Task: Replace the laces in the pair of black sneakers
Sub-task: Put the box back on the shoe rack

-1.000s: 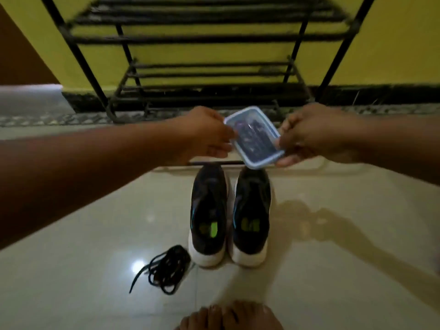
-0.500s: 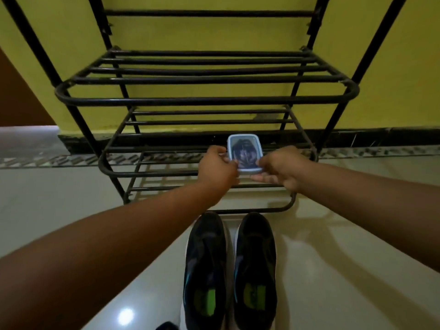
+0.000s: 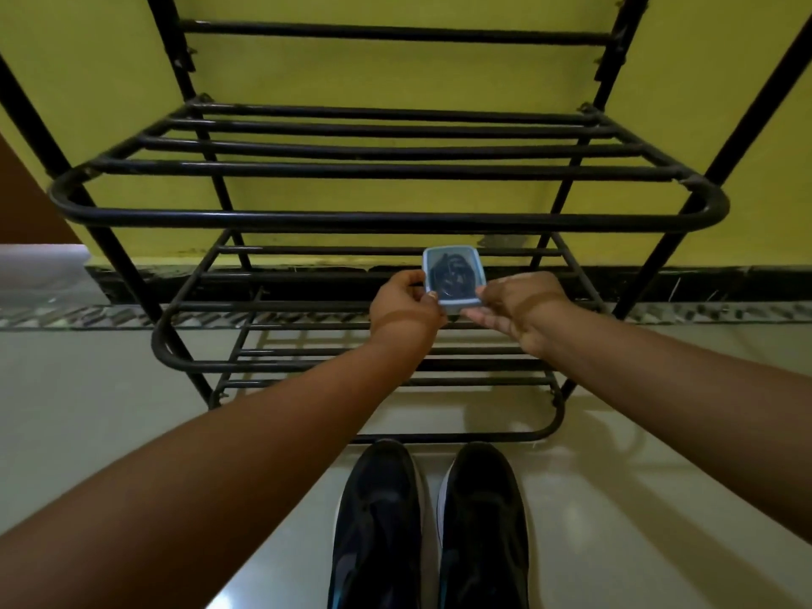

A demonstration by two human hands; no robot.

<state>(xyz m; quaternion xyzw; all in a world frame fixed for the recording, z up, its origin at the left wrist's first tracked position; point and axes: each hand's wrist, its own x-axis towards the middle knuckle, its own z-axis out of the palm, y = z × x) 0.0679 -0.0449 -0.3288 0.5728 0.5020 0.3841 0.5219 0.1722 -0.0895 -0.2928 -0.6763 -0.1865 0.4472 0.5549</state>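
Note:
Two black sneakers with white soles stand side by side on the floor, the left sneaker (image 3: 380,520) and the right sneaker (image 3: 483,525), toes toward a black metal shoe rack (image 3: 386,219). Their eyelets look bare of laces. Both my arms reach over them into the rack's lower shelf. A small clear plastic box with a light blue lid (image 3: 453,274), dark coiled laces visible inside, rests at that shelf. My left hand (image 3: 406,307) grips its left edge and my right hand (image 3: 514,307) pinches its right front corner.
The rack's shelves of black bars stand against a yellow wall with a dark skirting (image 3: 703,283). The glossy pale tiled floor (image 3: 615,520) spreads around the sneakers. A patterned tile strip (image 3: 88,316) runs along the wall's foot.
Both hands carried the box away from above the sneakers and forward into the rack's lower shelf. The view tilted up, so the loose black laces on the floor dropped out of sight.

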